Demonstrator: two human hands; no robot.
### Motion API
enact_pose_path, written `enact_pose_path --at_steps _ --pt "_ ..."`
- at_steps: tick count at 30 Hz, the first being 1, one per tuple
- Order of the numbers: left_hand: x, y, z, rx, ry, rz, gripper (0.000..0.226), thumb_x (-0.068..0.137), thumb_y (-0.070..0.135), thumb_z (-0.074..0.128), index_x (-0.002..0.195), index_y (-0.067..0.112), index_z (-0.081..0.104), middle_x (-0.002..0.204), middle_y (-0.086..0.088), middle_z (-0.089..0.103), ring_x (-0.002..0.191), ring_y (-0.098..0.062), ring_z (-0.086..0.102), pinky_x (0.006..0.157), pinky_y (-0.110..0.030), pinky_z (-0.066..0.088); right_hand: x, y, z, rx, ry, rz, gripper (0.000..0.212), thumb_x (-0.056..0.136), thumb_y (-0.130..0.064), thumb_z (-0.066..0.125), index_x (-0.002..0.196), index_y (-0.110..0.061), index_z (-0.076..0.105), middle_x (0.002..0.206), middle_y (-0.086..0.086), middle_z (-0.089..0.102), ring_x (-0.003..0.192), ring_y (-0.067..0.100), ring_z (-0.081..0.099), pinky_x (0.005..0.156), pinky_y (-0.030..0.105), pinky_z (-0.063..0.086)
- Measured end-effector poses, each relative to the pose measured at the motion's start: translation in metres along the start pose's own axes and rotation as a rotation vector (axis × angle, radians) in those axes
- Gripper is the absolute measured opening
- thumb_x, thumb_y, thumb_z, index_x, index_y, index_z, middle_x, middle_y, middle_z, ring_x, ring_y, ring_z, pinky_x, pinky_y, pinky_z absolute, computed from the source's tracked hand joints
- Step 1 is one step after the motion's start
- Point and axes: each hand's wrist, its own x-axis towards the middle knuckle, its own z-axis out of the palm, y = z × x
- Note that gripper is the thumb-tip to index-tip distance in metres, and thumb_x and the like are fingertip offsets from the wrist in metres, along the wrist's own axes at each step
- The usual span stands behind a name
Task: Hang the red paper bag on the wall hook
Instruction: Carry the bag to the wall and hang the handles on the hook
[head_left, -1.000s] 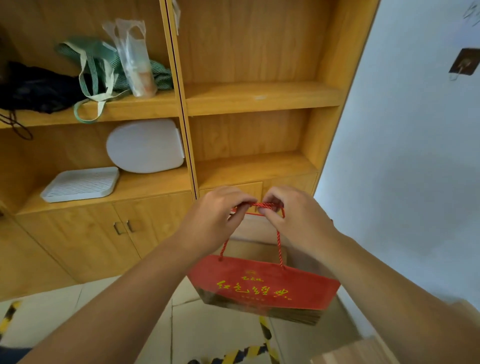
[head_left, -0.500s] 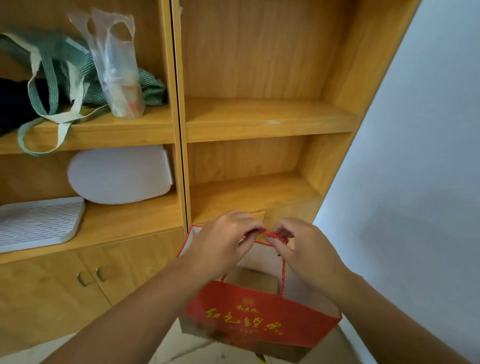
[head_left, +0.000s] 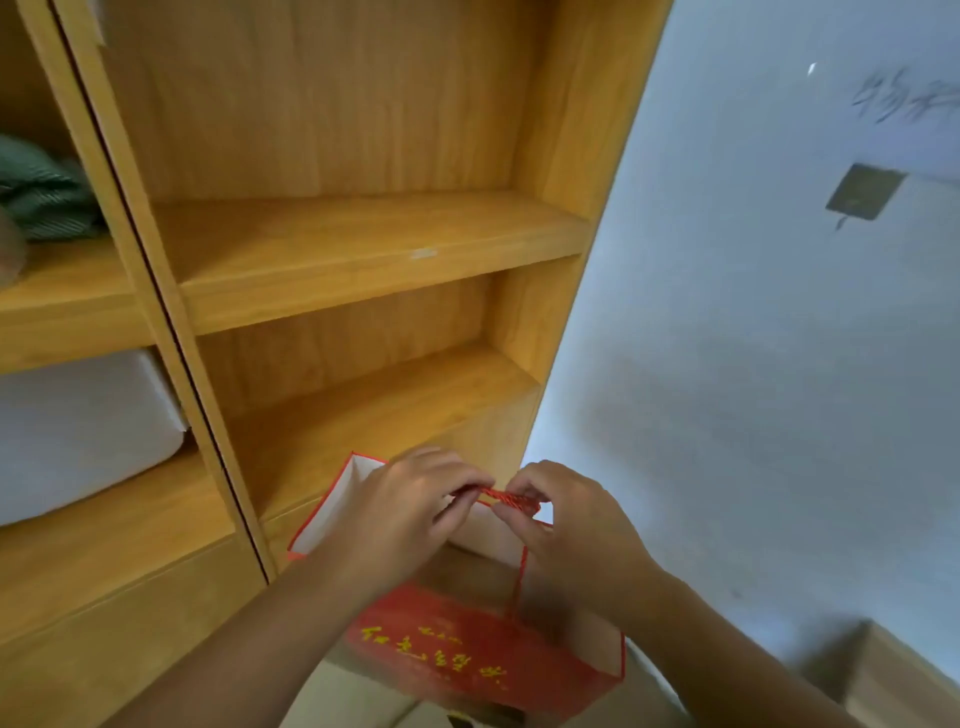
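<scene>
The red paper bag (head_left: 467, 649) with yellow characters hangs open below my hands, low in the middle of the view. Its red rope handles (head_left: 506, 498) are bunched together and pinched from both sides. My left hand (head_left: 410, 512) grips them on the left, my right hand (head_left: 576, 530) on the right. The wall hook (head_left: 862, 193), on a dark square plate, sits high on the pale wall at the upper right, well above and to the right of the bag.
A wooden shelf unit (head_left: 363, 249) fills the left and centre, right behind the bag. A white object (head_left: 78, 431) and green striped cloth (head_left: 41, 192) lie on its left shelves. A cardboard box (head_left: 893, 675) stands at the lower right.
The view has swung up and to the right, bringing the wall hook back into sight. Both hands keep their pinch on the handles and the bag has stayed below them.
</scene>
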Motion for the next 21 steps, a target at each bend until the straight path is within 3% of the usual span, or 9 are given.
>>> enact_pose_path --at_steps 2,6,12,21 --pt "0.02 0.003 0.011 -0.017 -0.038 0.057 0.015 0.092 0.021 0.07 0.105 0.026 0.076 0.093 0.013 0.074 0.091 -0.005 0.064 0.081 -0.005 0.041 0.002 0.017 -0.011 -0.01 0.028 0.031 0.018 0.092 -0.046 0.068 0.083 -0.032 0.06 0.081 -0.011 0.065 0.077 0.011 0.06 0.071 0.033 0.053" --pt "0.06 0.013 0.04 -0.049 -0.085 0.128 0.016 0.093 0.021 0.072 0.105 0.03 0.074 0.095 0.018 0.072 0.092 -0.001 0.065 0.078 -0.029 0.055 0.003 0.053 -0.038 -0.055 0.051 0.074 0.018 0.094 -0.043 0.067 0.091 -0.026 0.067 0.087 -0.007 0.069 0.079 0.014 0.061 0.072 0.035 0.053" --pt "0.114 0.041 0.087 -0.132 -0.184 0.212 0.019 0.091 0.019 0.074 0.106 0.03 0.075 0.096 0.021 0.072 0.094 0.005 0.062 0.082 -0.01 0.045 -0.013 0.099 -0.078 -0.108 0.098 0.201 0.014 0.098 -0.036 0.063 0.102 -0.025 0.071 0.096 -0.007 0.071 0.086 0.012 0.063 0.077 0.03 0.053" --pt "0.17 0.07 0.129 -0.171 -0.244 0.382 0.017 0.095 0.023 0.069 0.109 0.031 0.073 0.101 0.019 0.073 0.096 0.0 0.064 0.083 -0.023 0.053 -0.03 0.135 -0.115 -0.146 0.209 0.365 0.009 0.098 -0.029 0.065 0.104 -0.026 0.071 0.1 -0.009 0.072 0.089 0.01 0.064 0.079 0.028 0.054"
